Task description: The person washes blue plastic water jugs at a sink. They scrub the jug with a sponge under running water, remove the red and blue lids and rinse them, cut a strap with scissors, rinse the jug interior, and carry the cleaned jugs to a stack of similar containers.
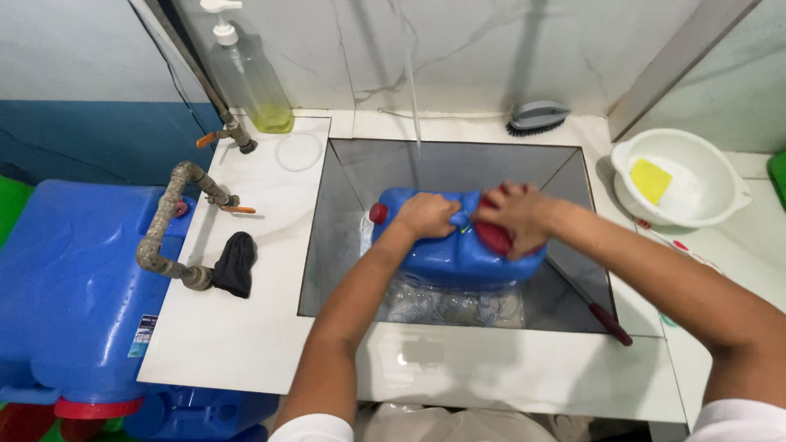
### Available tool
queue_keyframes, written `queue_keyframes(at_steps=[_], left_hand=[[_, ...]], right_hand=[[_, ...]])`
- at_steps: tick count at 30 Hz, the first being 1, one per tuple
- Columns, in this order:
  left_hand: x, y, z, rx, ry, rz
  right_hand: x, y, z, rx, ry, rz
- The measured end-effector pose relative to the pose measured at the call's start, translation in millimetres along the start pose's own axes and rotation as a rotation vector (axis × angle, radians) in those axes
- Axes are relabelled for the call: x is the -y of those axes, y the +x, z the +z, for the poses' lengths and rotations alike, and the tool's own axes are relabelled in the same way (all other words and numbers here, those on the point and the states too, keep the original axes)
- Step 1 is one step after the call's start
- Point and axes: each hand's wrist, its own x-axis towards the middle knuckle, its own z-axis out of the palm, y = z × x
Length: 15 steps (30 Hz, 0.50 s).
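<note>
Blue plastic everywhere in this shot, so going left to right: big blue water drum (pixel 70 278) fills the lower left of the frame, then the crusty pipe with orange taps (pixel 176 221) and a black cloth (pixel 235 263) lying on the white counter (pixel 246 344). Upper left there's a pump soap bottle (pixel 250 78) right at the counter edge near the pipe. Bump it with an elbow and it tips, I'd guess.

Middle of the frame is where you're working. The blue jerrycan (pixel 458 254) lies on its side in the steel sink (pixel 344 213), under a thin stream of water (pixel 415 98) coming down from above. Your left hand (pixel 427 216) has its fingers curled shut over the top edge near the handle. Your right hand (pixel 517 219) is closed around something red (pixel 494 237) pressed against the can; a scrubber or cap, I can't tell which.

What could go wrong: everything's wet and soapy, so the can could squirt out of your grip and slam the sink wall, or roll and splash you. The water looks to land just behind your hands, so spray off the can seems likely too.

Right side: a brush (pixel 536 116) at the back, and a white basin (pixel 679 176) with a yellow sponge (pixel 650 180) close to your right forearm. A big scrubbing stroke could knock it.
</note>
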Motion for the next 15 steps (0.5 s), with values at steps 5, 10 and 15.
queue_keyframes(at_steps=[5,10,15], left_hand=[[32.4,-18.6,-8.6,0.062,0.033,0.142],[35.6,-24.4,3.6,0.005,0.017,0.148],[19.2,-37.0,10.1,-0.006,0.011,0.003]], right_hand=[[39.9,3.4,-6.9,0.094,-0.059,-0.233],[30.1,35.1,-16.5,0.206,0.076,-0.314],[-48.9,48.3,-35.1,0.005,0.933,-0.291]])
